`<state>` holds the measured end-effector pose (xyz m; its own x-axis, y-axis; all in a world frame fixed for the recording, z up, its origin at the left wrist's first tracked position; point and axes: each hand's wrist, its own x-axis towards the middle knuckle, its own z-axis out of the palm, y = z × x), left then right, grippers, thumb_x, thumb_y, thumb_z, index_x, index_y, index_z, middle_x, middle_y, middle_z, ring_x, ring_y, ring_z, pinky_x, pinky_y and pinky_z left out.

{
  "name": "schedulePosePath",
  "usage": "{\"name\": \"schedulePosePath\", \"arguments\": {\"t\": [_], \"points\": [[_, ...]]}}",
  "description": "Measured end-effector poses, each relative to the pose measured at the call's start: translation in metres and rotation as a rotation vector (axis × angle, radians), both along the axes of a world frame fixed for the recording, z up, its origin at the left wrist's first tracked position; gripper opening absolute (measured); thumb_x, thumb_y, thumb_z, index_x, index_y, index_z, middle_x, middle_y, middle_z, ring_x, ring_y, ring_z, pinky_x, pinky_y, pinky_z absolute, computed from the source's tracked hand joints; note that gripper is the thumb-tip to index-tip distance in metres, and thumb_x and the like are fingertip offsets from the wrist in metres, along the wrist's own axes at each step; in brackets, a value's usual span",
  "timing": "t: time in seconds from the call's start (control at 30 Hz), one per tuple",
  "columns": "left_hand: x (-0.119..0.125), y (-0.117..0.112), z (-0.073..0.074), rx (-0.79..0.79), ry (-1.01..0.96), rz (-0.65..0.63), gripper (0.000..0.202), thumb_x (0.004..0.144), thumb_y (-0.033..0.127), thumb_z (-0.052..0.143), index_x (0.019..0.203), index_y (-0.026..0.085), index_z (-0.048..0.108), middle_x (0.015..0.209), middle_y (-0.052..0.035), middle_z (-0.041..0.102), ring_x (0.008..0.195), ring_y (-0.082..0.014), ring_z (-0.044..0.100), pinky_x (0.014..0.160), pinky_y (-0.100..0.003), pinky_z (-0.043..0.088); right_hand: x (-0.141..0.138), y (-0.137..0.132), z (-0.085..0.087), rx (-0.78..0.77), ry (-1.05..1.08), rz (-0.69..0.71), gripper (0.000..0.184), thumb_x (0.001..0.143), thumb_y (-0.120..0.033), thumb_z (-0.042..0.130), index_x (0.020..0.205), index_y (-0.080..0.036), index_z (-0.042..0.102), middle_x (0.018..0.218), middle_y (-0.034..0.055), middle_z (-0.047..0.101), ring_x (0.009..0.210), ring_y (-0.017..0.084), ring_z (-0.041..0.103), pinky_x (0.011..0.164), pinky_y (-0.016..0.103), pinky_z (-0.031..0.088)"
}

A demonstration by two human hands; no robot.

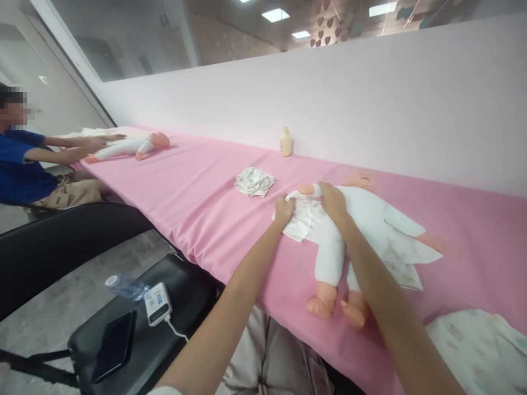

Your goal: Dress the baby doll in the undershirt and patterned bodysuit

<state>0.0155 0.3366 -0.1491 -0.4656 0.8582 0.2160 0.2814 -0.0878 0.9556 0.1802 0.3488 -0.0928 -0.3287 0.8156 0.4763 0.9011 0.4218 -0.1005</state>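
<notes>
A baby doll (364, 216) with a white cloth body lies on its back on the pink-covered table, its feet towards me. Beneath it is a thin pale baby garment (304, 219), spread out on both sides. My left hand (285, 209) is closed on the garment's edge, left of the doll. My right hand (334, 202) is wrapped round the doll's arm on that side, and the doll's small hand (305, 189) sticks out between my two hands. My right forearm hides part of the doll's legs and body.
A crumpled pale cloth (254, 181) and a lotion bottle (285, 142) stand further back. Printed cloth (480, 348) lies at lower right. On the black chair (177, 291) are a phone (114, 345), power bank (157, 304) and water bottle (125, 286). Another person (20, 159) handles a second doll (127, 146).
</notes>
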Motion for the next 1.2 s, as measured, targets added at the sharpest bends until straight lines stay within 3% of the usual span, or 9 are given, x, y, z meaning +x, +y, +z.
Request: {"name": "schedulePosePath", "arguments": {"t": [0.1, 0.2, 0.37, 0.43, 0.57, 0.63, 0.8, 0.97, 1.2], "points": [[-0.002, -0.003, -0.002, 0.05, -0.206, 0.003, 0.004, 0.067, 0.02, 0.052, 0.066, 0.017, 0.05, 0.06, 0.0022, 0.051, 0.064, -0.014, 0.054, 0.063, -0.025, 0.042, -0.007, -0.007, -0.003, -0.001, -0.155, -0.029, 0.042, 0.087, -0.008, 0.037, 0.127, -0.018, 0.044, 0.115, 0.013, 0.054, 0.096, 0.025, 0.052, 0.079, 0.033, 0.038], [0.003, -0.003, -0.002, 0.088, -0.389, -0.04, 0.011, 0.064, 0.017, 0.051, 0.075, 0.016, 0.051, 0.063, 0.0018, 0.055, 0.062, -0.0127, 0.056, 0.06, -0.024, 0.045, -0.021, -0.016, -0.008, 0.009, -0.301, -0.073, 0.036, 0.09, -0.009, 0.029, 0.118, -0.015, 0.05, 0.108, 0.0156, 0.055, 0.097, 0.028, 0.05, 0.076, 0.036, 0.037], [0.012, -0.014, 0.004, 0.159, -0.497, -0.015, 0.011, 0.062, 0.011, 0.047, 0.072, 0.017, 0.048, 0.061, 0.0032, 0.051, 0.06, -0.0113, 0.053, 0.062, -0.024, 0.044, -0.041, -0.023, -0.017, 0.033, -0.387, -0.182, 0.037, 0.089, -0.007, 0.022, 0.113, -0.012, 0.05, 0.114, 0.0182, 0.051, 0.102, 0.032, 0.047, 0.077, 0.04, 0.036], [0.015, -0.022, 0.007, 0.214, -0.421, 0.01, 0.011, 0.062, 0.008, 0.047, 0.068, 0.018, 0.047, 0.062, 0.0038, 0.049, 0.063, -0.0107, 0.051, 0.065, -0.024, 0.042, -0.044, -0.022, -0.019, 0.027, -0.409, -0.216, 0.038, 0.089, -0.006, 0.022, 0.114, -0.012, 0.049, 0.117, 0.0183, 0.049, 0.104, 0.033, 0.045, 0.078, 0.042, 0.035], [0.023, -0.037, 0.016, 0.368, 0.079, -0.058, 0.011, 0.068, 0.008, 0.05, 0.064, 0.019, 0.048, 0.07, 0.0013, 0.05, 0.071, -0.0131, 0.049, 0.071, -0.025, 0.04, -0.045, -0.02, -0.019, -0.004, -0.423, -0.289, 0.036, 0.089, -0.007, 0.023, 0.113, -0.013, 0.05, 0.115, 0.0172, 0.049, 0.106, 0.032, 0.044, 0.082, 0.041, 0.033], [0.029, -0.04, 0.018, 0.369, 0.22, -0.063, 0.01, 0.072, 0.01, 0.05, 0.067, 0.019, 0.05, 0.074, -0.0003, 0.053, 0.073, -0.0146, 0.05, 0.072, -0.027, 0.04, -0.044, -0.019, -0.019, -0.032, -0.411, -0.311, 0.034, 0.089, -0.009, 0.025, 0.112, -0.013, 0.05, 0.114, 0.0163, 0.05, 0.106, 0.03, 0.043, 0.084, 0.041, 0.032], [0.05, -0.046, 0.016, 0.256, 0.196, -0.038, 0.019, 0.072, 0.005, 0.044, 0.079, 0.018, 0.056, 0.081, -0.0038, 0.061, 0.08, -0.0181, 0.055, 0.078, -0.031, 0.043, -0.043, -0.016, -0.017, -0.097, -0.418, -0.319, 0.03, 0.087, -0.013, 0.037, 0.114, -0.014, 0.05, 0.115, 0.0161, 0.049, 0.108, 0.029, 0.041, 0.089, 0.041, 0.032], [0.069, -0.054, 0.012, 0.237, 0.217, -0.117, 0.031, 0.073, 0.006, 0.043, 0.096, 0.018, 0.06, 0.099, -0.0069, 0.063, 0.096, -0.0205, 0.055, 0.09, -0.034, 0.041, -0.037, -0.01, -0.013, -0.16, -0.435, -0.289, 0.039, 0.083, -0.006, 0.038, 0.117, -0.017, 0.052, 0.116, 0.0151, 0.05, 0.104, 0.027, 0.045, 0.085, 0.039, 0.036], [0.069, -0.052, 0.01, 0.256, 0.088, -0.146, 0.025, 0.082, 0.018, 0.044, 0.1, 0.019, 0.061, 0.1, -0.0053, 0.065, 0.095, -0.0205, 0.057, 0.089, -0.033, 0.041, -0.027, -0.018, -0.009, -0.1, -0.352, -0.215, 0.036, 0.086, -0.011, 0.036, 0.117, -0.015, 0.053, 0.114, 0.0151, 0.053, 0.103, 0.027, 0.045, 0.087, 0.038, 0.033]]}}
